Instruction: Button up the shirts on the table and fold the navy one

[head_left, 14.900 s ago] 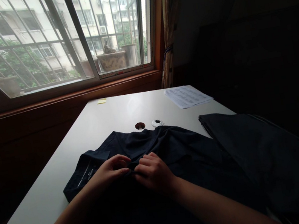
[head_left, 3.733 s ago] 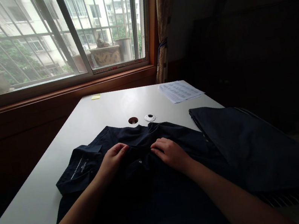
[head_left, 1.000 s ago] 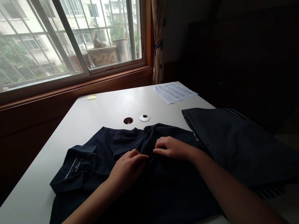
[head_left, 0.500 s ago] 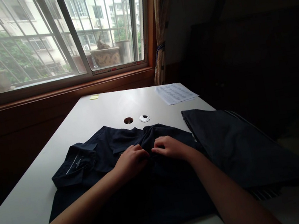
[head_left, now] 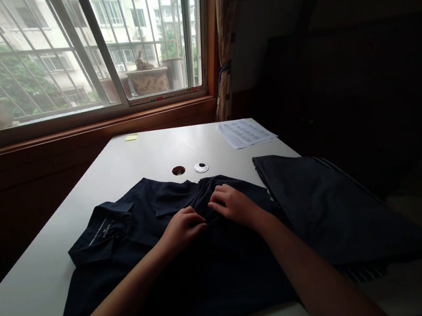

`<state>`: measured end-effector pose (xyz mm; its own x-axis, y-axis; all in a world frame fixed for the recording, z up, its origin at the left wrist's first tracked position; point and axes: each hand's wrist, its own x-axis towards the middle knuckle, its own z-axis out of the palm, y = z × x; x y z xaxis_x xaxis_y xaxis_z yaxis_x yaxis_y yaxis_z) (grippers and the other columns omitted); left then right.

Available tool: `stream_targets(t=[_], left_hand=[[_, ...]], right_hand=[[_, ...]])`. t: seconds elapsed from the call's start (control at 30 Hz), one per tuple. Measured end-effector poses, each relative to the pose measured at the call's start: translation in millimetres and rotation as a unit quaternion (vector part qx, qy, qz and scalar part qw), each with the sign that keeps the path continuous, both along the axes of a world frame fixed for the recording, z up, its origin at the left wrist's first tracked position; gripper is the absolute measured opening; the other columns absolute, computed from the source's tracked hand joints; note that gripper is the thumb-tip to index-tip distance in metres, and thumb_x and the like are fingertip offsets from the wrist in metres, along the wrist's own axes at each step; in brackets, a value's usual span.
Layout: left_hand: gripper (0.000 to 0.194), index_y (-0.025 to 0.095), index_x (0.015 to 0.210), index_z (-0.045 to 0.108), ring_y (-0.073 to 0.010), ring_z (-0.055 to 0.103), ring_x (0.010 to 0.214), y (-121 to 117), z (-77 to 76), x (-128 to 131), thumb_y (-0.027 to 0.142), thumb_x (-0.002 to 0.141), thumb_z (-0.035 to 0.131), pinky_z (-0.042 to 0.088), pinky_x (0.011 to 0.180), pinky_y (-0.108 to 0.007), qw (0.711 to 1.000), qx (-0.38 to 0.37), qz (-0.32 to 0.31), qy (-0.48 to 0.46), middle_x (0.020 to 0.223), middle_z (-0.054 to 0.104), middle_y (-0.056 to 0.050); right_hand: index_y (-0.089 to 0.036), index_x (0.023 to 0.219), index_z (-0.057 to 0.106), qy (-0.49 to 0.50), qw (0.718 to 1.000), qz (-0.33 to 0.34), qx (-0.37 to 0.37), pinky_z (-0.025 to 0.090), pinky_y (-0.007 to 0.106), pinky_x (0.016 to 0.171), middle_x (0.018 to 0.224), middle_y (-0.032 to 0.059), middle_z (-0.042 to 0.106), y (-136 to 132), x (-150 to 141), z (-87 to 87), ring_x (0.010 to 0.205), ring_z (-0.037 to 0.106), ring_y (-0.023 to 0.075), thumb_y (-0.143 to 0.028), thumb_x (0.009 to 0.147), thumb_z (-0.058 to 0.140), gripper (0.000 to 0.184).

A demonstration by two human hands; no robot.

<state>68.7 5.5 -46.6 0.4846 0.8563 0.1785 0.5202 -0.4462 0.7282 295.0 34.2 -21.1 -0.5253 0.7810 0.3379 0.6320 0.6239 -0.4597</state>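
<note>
A dark navy shirt (head_left: 183, 281) lies spread across the table, its collar (head_left: 102, 233) turned to the left with a label inside. Both hands work at the middle of its front, close together. My left hand (head_left: 182, 227) is closed, thumb and fingers pinching the shirt's cloth. Just to the right, my right hand (head_left: 233, 205) has curled fingers gripping a gathered fold of the same shirt. The fingertips and the exact bit of cloth between them are too dark to make out.
A dark folded garment (head_left: 336, 207) with a striped edge lies on the right of the white table (head_left: 123, 164). Printed sheets (head_left: 246, 132) and a yellow sticky note (head_left: 130, 137) rest at the far edge. A cable hole (head_left: 178, 171) and its round cover (head_left: 201, 167) are beyond the shirt.
My right hand has shifted slightly up and its fingers have lifted a little along the fold. My left hand remains at the shirt front. The whole view has moved slightly.
</note>
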Motion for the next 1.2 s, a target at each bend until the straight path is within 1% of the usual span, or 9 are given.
stream_targets(t=[0.1,0.2,0.33,0.4,0.47,0.53,0.7,0.83,1.2], left_hand=[[0.025,0.017,0.088,0.078,-0.0183,0.061,0.080,-2,7.1,-2,0.039,0.088,0.064,0.047,0.075,-0.028,0.999,-0.036,0.008,-0.029,0.085,0.062,-0.005],[0.027,0.017,0.085,0.077,-0.0178,0.060,0.079,-2,11.5,-3,0.040,0.088,0.063,0.046,0.074,-0.027,0.998,-0.051,0.010,-0.039,0.084,0.061,-0.004],[0.028,0.017,0.085,0.076,-0.0173,0.060,0.079,-2,10.8,-5,0.040,0.090,0.061,0.045,0.074,-0.027,0.997,-0.045,-0.002,-0.056,0.084,0.060,-0.004],[0.029,0.017,0.086,0.075,-0.0172,0.060,0.080,-2,10.0,-5,0.041,0.091,0.059,0.045,0.074,-0.027,0.997,-0.045,-0.006,-0.060,0.084,0.061,-0.004],[0.030,0.017,0.086,0.075,-0.0172,0.060,0.079,-2,9.9,-5,0.042,0.092,0.059,0.044,0.073,-0.026,0.997,-0.049,-0.006,-0.058,0.083,0.062,-0.004],[0.031,0.016,0.085,0.075,-0.0172,0.060,0.078,-3,10.1,-4,0.042,0.091,0.060,0.044,0.072,-0.026,0.997,-0.052,-0.003,-0.056,0.082,0.063,-0.004],[0.026,0.016,0.087,0.074,-0.0179,0.063,0.078,-4,10.1,-5,0.039,0.089,0.063,0.046,0.072,-0.026,0.996,-0.072,-0.001,-0.050,0.083,0.070,-0.004],[0.024,0.016,0.087,0.075,-0.0186,0.065,0.081,-4,9.1,-6,0.037,0.089,0.063,0.046,0.074,-0.026,0.996,-0.074,-0.010,-0.039,0.084,0.072,-0.003],[0.024,0.016,0.085,0.074,-0.0179,0.064,0.079,-5,11.0,-5,0.037,0.089,0.063,0.046,0.073,-0.025,0.996,-0.073,-0.004,-0.048,0.084,0.072,-0.004]], right_hand=[[-0.021,0.085,0.064,0.010,0.997,-0.028,0.068,0.045,0.036,0.086,0.089,0.0056,0.061,-6,-5,10.3,0.090,0.054,0.0218,-0.027,0.094,0.060,0.012],[-0.021,0.086,0.064,0.001,0.996,-0.025,0.089,0.045,0.035,0.086,0.090,0.0063,0.060,-17,-8,27.5,0.091,0.055,0.0221,-0.027,0.095,0.057,0.013],[-0.023,0.094,0.066,-0.068,0.997,-0.003,0.044,0.045,0.032,0.077,0.097,0.0054,0.062,-35,-10,48.5,0.089,0.059,0.0208,-0.031,0.094,0.061,0.009],[-0.025,0.104,0.065,-0.107,0.994,0.013,0.004,0.044,0.030,0.070,0.103,0.0043,0.062,-42,-11,52.0,0.084,0.062,0.0191,-0.034,0.090,0.067,0.016],[-0.026,0.110,0.063,-0.134,0.990,0.024,-0.024,0.042,0.029,0.065,0.106,0.0038,0.062,-46,-13,49.0,0.079,0.063,0.0184,-0.036,0.087,0.071,0.027],[-0.025,0.110,0.061,-0.152,0.988,0.013,-0.033,0.040,0.028,0.063,0.105,0.0041,0.063,-50,-16,40.5,0.078,0.064,0.0187,-0.038,0.086,0.071,0.029],[-0.022,0.101,0.059,-0.178,0.982,-0.056,-0.022,0.040,0.027,0.063,0.100,0.0042,0.062,-56,-23,7.8,0.081,0.063,0.0192,-0.036,0.089,0.067,0.019],[-0.022,0.097,0.062,-0.176,0.981,-0.072,-0.018,0.040,0.026,0.068,0.098,0.0026,0.062,-59,-21,-12.3,0.085,0.063,0.0180,-0.032,0.091,0.064,0.012],[-0.021,0.086,0.061,-0.151,0.987,-0.051,-0.007,0.033,0.026,0.062,0.085,0.0000,0.064,-59,-17,-19.8,0.074,0.061,0.0139,-0.033,0.096,0.057,0.016]])
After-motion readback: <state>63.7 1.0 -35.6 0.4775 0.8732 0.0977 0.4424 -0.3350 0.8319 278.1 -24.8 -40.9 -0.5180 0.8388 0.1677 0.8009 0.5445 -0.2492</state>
